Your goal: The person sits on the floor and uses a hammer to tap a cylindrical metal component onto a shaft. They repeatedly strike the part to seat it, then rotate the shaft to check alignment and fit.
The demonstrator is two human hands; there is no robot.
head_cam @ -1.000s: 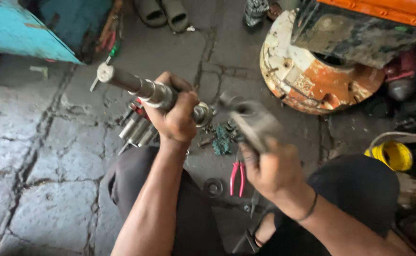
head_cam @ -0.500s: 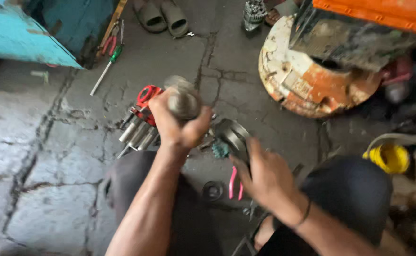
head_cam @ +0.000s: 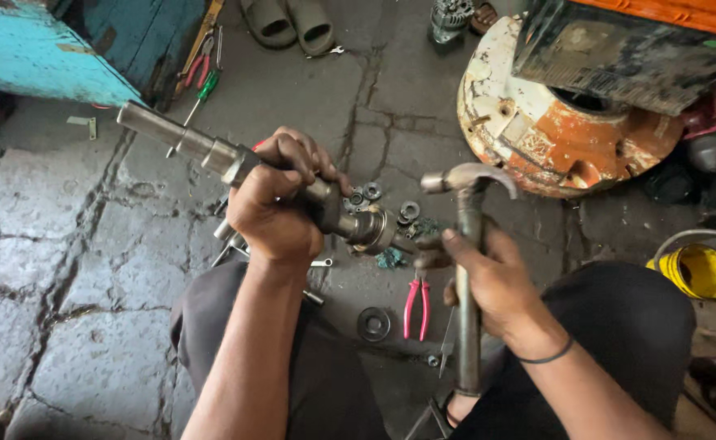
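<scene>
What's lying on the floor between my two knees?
Head view: pink-handled pliers and a dark round ring lie on the stone floor between the knees.

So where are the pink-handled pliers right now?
In the head view, the pink-handled pliers lie on the stone floor between the person's knees, just below the right hand gripping the hammer, beside a dark ring.

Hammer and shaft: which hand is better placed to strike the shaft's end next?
Probably the right hand: it already grips the hammer near its head, beside the wide end of the metal shaft. The left hand is wrapped around the shaft, holding it up.
</scene>
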